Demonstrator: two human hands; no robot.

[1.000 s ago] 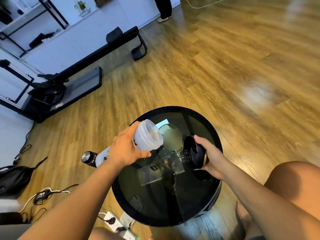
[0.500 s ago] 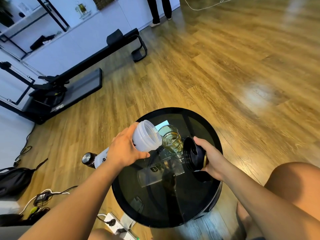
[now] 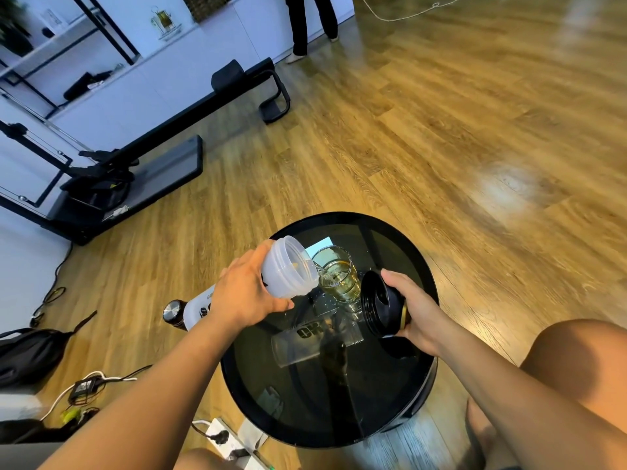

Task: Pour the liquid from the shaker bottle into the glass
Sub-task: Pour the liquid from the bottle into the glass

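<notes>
My left hand (image 3: 246, 293) grips a translucent white shaker bottle (image 3: 286, 268), tilted on its side with its open mouth at the rim of a clear glass (image 3: 337, 274). A thin clear stream runs from the mouth into the glass, which stands upright on the round black glass table (image 3: 339, 401) and holds pale yellowish liquid. Just right of the glass, my right hand (image 3: 415, 312) holds the black shaker lid (image 3: 381, 303) above the table.
A dark-capped bottle (image 3: 173, 313) stands on the floor left of the table. Cables, a power strip (image 3: 227, 442) and a black bag (image 3: 27, 354) lie on the floor at left. Black exercise equipment (image 3: 129, 178) stands farther back. A person's legs (image 3: 312, 25) are far off.
The bottle has tipped further and its mouth has moved to the glass rim. Liquid now streams out and the glass has filled. The right hand and lid have stayed put.
</notes>
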